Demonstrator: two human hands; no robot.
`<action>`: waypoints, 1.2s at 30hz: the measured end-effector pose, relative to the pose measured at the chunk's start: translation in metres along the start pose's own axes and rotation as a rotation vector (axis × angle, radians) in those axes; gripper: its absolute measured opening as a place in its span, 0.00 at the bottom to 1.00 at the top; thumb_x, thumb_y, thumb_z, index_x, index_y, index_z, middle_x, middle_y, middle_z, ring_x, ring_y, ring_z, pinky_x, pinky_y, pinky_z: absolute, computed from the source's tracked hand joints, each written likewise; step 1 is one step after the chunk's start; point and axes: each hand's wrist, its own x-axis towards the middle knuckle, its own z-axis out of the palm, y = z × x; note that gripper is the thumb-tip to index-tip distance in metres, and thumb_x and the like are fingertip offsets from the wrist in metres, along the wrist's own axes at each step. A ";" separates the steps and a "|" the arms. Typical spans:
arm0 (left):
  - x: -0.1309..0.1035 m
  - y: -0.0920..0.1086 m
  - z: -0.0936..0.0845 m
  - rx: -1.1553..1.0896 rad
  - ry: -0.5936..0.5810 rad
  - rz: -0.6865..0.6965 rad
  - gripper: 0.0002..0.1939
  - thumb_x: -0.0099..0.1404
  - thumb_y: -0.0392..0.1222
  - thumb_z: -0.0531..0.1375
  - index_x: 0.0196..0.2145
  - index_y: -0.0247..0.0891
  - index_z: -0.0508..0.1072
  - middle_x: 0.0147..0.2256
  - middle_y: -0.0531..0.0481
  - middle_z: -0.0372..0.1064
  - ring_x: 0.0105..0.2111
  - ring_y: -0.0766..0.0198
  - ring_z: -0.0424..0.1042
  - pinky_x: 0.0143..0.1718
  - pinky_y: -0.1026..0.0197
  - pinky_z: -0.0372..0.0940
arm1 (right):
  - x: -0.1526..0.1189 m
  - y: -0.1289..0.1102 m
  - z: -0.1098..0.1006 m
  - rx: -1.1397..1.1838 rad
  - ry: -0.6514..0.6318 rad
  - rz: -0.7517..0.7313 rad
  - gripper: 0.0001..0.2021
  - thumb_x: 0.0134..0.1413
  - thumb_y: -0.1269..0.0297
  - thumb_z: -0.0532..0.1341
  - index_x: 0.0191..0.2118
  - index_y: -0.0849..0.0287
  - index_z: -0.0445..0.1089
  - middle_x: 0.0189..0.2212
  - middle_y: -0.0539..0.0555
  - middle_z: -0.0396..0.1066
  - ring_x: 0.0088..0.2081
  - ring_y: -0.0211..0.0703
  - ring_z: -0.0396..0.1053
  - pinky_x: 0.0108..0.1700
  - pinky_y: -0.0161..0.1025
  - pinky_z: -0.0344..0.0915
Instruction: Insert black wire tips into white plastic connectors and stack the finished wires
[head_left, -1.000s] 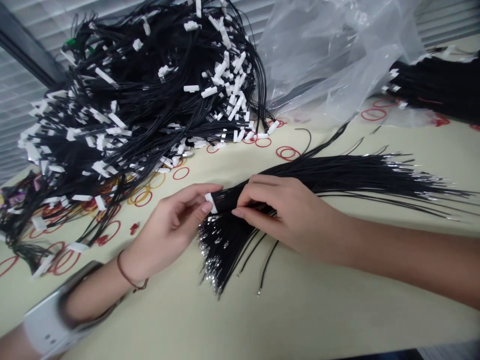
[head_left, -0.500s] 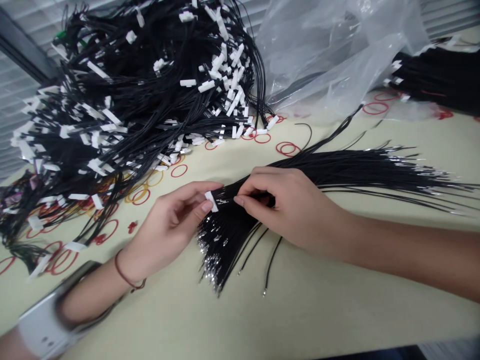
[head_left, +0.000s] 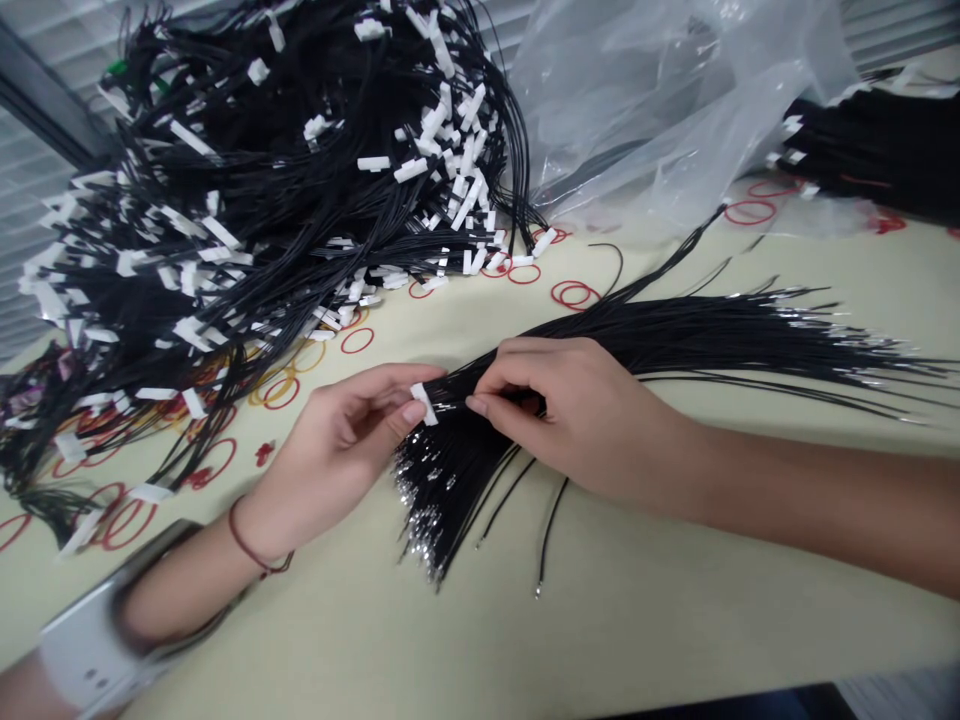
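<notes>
Between the thumb and fingers of my left hand (head_left: 330,450) is a small white connector housing (head_left: 423,404). Just to its right, my right hand (head_left: 577,420) is closed in a pinch on a thin black wire, whose tip is close to the housing; whether it has entered a slot I cannot make out. Under both hands lies a thick bundle of black wires (head_left: 457,470), fanned out at the lower left with shiny metal terminals. The bundle runs on to the right beneath my right hand, ending in more metal tips.
A large heap of black cables with white connectors (head_left: 300,180) fills the back left. Red rubber bands (head_left: 358,341) lie scattered on the pale table (head_left: 600,640). Behind are a clear plastic bag (head_left: 675,110) and, at far right, another black wire bundle (head_left: 885,150).
Both hands stay almost in place, my right fingertips a hair nearer the housing. One loose wire end below my right hand has swung slightly right.
</notes>
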 end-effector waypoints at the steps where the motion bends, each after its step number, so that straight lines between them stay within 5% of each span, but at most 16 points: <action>1: 0.000 0.000 0.000 -0.013 -0.007 -0.004 0.12 0.60 0.34 0.57 0.43 0.41 0.71 0.29 0.54 0.72 0.27 0.70 0.67 0.27 0.69 0.62 | 0.000 0.000 0.000 0.001 -0.001 -0.001 0.08 0.53 0.68 0.55 0.28 0.61 0.70 0.25 0.48 0.65 0.24 0.29 0.57 0.27 0.30 0.51; 36: 0.001 0.002 0.001 -0.031 0.003 -0.008 0.12 0.58 0.34 0.60 0.40 0.43 0.74 0.29 0.54 0.74 0.27 0.70 0.70 0.26 0.72 0.64 | 0.000 -0.001 0.004 -0.033 -0.028 -0.025 0.10 0.54 0.68 0.52 0.29 0.63 0.70 0.26 0.49 0.66 0.25 0.31 0.59 0.28 0.31 0.53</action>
